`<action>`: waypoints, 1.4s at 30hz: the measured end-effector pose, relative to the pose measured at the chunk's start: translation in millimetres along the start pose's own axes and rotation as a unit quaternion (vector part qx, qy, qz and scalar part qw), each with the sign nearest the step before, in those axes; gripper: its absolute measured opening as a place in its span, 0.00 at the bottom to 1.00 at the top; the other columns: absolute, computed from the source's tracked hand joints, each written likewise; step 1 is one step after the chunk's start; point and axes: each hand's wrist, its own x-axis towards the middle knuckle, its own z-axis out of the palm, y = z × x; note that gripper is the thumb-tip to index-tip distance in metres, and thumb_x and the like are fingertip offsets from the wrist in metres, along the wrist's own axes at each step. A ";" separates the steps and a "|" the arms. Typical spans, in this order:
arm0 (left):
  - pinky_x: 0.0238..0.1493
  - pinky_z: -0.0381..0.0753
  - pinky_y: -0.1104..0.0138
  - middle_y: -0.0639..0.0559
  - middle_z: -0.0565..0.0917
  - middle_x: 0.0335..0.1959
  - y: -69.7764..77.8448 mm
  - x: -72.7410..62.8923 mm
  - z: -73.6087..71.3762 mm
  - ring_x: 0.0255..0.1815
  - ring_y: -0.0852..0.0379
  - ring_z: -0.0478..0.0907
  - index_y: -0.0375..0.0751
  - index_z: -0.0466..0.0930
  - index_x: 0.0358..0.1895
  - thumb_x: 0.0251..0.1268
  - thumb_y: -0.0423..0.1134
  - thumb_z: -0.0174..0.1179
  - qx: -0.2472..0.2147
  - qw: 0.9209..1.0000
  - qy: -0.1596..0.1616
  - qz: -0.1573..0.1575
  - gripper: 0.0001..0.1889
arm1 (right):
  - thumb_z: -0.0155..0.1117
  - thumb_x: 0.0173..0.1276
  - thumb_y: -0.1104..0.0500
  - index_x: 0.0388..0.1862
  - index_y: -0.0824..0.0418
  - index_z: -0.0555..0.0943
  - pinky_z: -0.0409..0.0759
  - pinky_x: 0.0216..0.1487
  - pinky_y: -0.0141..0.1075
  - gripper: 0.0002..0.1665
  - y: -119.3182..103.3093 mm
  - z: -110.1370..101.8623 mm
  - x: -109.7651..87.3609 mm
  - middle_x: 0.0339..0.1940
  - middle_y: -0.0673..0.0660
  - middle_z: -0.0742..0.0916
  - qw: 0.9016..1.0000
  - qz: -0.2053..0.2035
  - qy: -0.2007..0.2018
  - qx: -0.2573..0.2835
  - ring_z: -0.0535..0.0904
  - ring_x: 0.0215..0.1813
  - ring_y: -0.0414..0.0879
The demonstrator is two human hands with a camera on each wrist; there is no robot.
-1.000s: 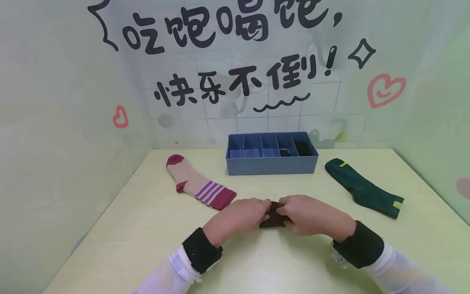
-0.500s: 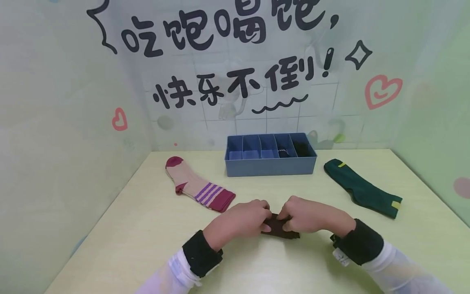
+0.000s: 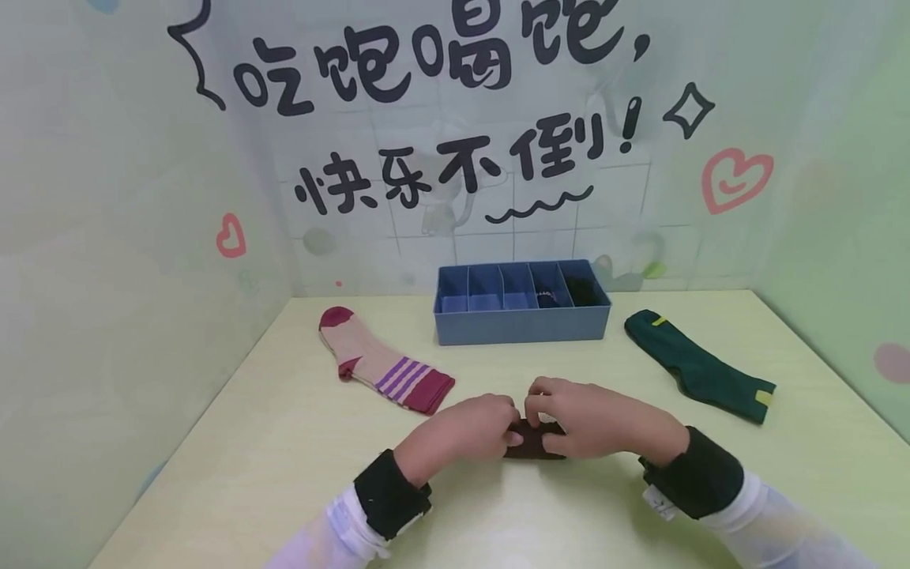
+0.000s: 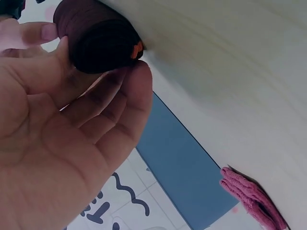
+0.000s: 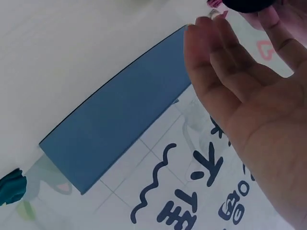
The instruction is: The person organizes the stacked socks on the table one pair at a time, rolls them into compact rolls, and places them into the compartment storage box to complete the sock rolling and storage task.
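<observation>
A dark brown sock (image 3: 532, 442), rolled into a bundle, lies on the table between both hands. In the left wrist view, the roll's coiled end (image 4: 103, 48) shows a small orange mark. My left hand (image 3: 469, 428) grips it from the left, thumb on the near side and fingertips on the far side. My right hand (image 3: 604, 416) is at its right end; the thumb touches the roll while the other fingers are raised and loosely bent. The right wrist view catches just the roll's dark edge (image 5: 248, 4), beyond the spread right fingers (image 5: 206, 52).
Behind the hands stands a blue divided box (image 3: 522, 325); dark items lie in its two right compartments. A pink sock with purple stripes (image 3: 384, 359) lies flat at left, a dark green sock (image 3: 697, 363) at right. Printed walls border the table (image 3: 284, 442).
The brown sock has gone from a flatter piece under both hands to a compact roll. My right fingers have lifted off its top; the left hand keeps its grip.
</observation>
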 end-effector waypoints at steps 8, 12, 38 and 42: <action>0.39 0.73 0.71 0.57 0.80 0.35 -3.5 -0.1 -0.2 0.33 0.61 0.72 0.42 0.86 0.42 0.75 0.39 0.66 -0.020 1.000 0.006 0.012 0.04 | 0.81 0.62 0.51 0.39 0.52 0.81 0.79 0.42 0.33 0.16 -4.9 8.6 9.1 0.35 0.44 0.85 0.998 0.045 -0.011 0.049 0.77 0.38 0.38; 0.34 0.70 0.71 0.56 0.78 0.29 -4.7 -1.1 -1.8 0.29 0.61 0.70 0.43 0.85 0.38 0.74 0.38 0.67 -0.037 0.999 0.008 0.008 0.04 | 0.83 0.60 0.55 0.38 0.54 0.81 0.80 0.41 0.33 0.16 -8.8 9.2 11.3 0.33 0.46 0.86 0.995 0.061 -0.002 0.085 0.79 0.36 0.38; 0.62 0.84 0.54 0.41 0.88 0.54 -56.8 1.2 -7.1 0.53 0.47 0.85 0.34 0.82 0.62 0.81 0.53 0.58 -0.049 0.983 0.105 -0.142 0.24 | 0.74 0.71 0.47 0.42 0.66 0.85 0.85 0.40 0.35 0.21 39.0 -118.7 99.6 0.41 0.61 0.88 0.902 0.290 0.235 0.217 0.87 0.42 0.53; 0.68 0.81 0.54 0.42 0.86 0.59 -52.9 3.4 -0.9 0.59 0.46 0.82 0.36 0.80 0.66 0.80 0.56 0.59 -0.004 0.989 0.050 -0.142 0.27 | 0.73 0.72 0.49 0.45 0.70 0.83 0.88 0.39 0.38 0.23 60.1 -119.4 131.9 0.42 0.65 0.87 0.890 0.318 0.270 0.186 0.91 0.42 0.59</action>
